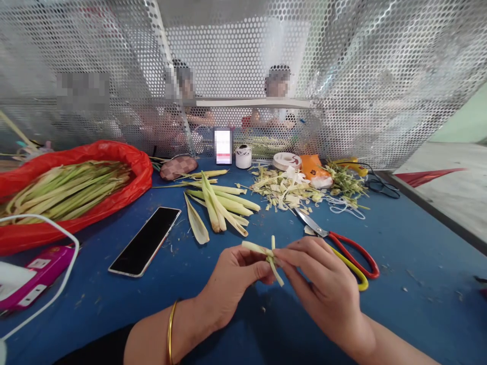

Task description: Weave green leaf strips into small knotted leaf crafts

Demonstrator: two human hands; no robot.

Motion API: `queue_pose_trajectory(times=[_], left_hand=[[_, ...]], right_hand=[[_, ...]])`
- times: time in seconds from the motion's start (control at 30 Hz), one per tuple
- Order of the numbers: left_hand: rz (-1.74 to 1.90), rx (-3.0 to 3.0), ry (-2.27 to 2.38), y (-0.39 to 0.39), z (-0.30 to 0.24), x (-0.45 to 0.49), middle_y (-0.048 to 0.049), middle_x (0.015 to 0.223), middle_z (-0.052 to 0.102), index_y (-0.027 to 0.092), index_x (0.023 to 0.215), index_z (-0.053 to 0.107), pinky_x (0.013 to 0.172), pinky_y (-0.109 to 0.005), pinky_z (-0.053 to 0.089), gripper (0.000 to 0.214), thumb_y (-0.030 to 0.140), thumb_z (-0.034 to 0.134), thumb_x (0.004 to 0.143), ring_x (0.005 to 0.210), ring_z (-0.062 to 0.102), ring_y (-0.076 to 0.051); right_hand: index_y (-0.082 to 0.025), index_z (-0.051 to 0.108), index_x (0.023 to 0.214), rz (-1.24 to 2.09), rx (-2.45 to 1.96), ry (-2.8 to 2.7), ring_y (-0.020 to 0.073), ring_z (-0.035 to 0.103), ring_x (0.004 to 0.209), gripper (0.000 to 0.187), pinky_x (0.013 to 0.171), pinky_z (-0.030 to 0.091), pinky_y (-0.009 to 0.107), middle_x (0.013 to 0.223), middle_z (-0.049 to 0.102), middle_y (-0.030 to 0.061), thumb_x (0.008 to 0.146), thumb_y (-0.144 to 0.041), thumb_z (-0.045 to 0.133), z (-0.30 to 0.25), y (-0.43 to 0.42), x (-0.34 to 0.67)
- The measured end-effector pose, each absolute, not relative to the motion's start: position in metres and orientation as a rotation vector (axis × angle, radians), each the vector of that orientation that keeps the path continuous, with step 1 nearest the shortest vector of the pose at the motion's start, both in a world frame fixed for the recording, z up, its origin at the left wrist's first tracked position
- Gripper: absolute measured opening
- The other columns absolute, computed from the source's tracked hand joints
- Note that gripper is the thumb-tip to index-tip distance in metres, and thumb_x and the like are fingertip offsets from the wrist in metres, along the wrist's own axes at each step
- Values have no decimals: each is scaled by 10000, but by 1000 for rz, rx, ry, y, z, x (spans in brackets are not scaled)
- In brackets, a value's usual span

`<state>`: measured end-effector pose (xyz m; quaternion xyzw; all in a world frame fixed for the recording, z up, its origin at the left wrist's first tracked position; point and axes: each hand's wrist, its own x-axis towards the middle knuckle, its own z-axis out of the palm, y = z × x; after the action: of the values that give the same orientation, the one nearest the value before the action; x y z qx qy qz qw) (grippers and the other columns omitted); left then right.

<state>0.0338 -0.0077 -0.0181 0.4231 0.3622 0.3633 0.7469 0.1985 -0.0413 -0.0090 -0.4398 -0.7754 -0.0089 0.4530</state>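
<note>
Above the blue table, my left hand and my right hand meet and pinch the same pale yellow-green leaf strip, which is bent and crossed between the fingertips. Both hands have their fingers closed on it. A gold bangle circles my left wrist. Scissors with a red and a yellow handle lie on the table just behind my right hand. A loose bunch of cut leaf pieces rests further back, in front of my left hand.
A red plastic bag of long green leaves fills the left. A black phone lies face up, a pink device with white cable at far left. Leaf trimmings, tape rolls and a perforated metal screen stand behind; people sit beyond it.
</note>
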Motion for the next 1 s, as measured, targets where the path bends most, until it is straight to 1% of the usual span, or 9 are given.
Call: queue_pose_trajectory(times=[0.13, 0.37, 0.5, 0.63, 0.73, 0.87, 0.93, 1.0], left_hand=[[800, 892, 806, -9, -18, 34, -30, 686, 688, 148, 785, 774, 640, -224, 452, 132, 241, 778, 691, 616, 564, -102], [830, 896, 853, -9, -16, 34, -39, 701, 694, 148, 777, 780, 660, -235, 461, 126, 201, 779, 662, 658, 570, -125], [845, 890, 849, -10, -16, 35, -47, 701, 695, 145, 782, 779, 656, -245, 464, 153, 231, 793, 655, 654, 568, -130], [861, 858, 852, -10, -16, 36, -46, 700, 696, 145, 766, 777, 643, -253, 465, 199, 274, 827, 623, 626, 571, -129], [881, 841, 869, -10, -17, 36, -38, 671, 683, 137, 721, 765, 623, -247, 455, 192, 276, 836, 609, 601, 559, -121], [909, 868, 911, -10, -19, 36, -37, 689, 685, 140, 718, 757, 606, -227, 434, 185, 271, 834, 613, 617, 534, -112], [911, 873, 935, -10, -19, 36, -33, 710, 689, 146, 729, 758, 607, -222, 429, 198, 281, 838, 607, 628, 526, -109], [905, 882, 964, -11, -19, 37, -23, 688, 677, 148, 735, 761, 608, -222, 424, 219, 291, 846, 592, 626, 516, -108]], right_hand=[[-203, 648, 1003, 1, -1062, -1897, 177, 625, 725, 237, 691, 476, 340, 816, 686, 43, 835, -42, 604, -10, -41, 197], [-247, 652, 1085, -14, -1075, -1886, 174, 630, 701, 336, 696, 448, 354, 813, 696, 24, 828, -37, 600, -8, -43, 196], [-261, 664, 1075, 32, -1082, -1887, 169, 625, 680, 311, 690, 432, 357, 783, 687, 17, 840, -68, 600, -5, -42, 196], [-257, 672, 1030, 107, -1063, -1874, 175, 619, 685, 274, 695, 440, 359, 771, 681, 23, 853, -74, 573, -5, -41, 195], [-244, 662, 985, 159, -1049, -1871, 178, 620, 705, 252, 731, 453, 366, 783, 683, 22, 838, -61, 571, -7, -41, 193], [-230, 650, 903, 309, -1085, -1832, 189, 630, 749, 129, 776, 455, 374, 806, 688, 21, 817, -139, 621, -7, -42, 194], [-230, 670, 824, 411, -1122, -1773, 184, 630, 724, 53, 759, 462, 358, 763, 692, 15, 824, -185, 642, -6, -41, 193], [-224, 687, 734, 539, -1168, -1686, 167, 620, 659, 122, 704, 473, 326, 690, 683, 9, 846, -219, 638, -7, -40, 192]])
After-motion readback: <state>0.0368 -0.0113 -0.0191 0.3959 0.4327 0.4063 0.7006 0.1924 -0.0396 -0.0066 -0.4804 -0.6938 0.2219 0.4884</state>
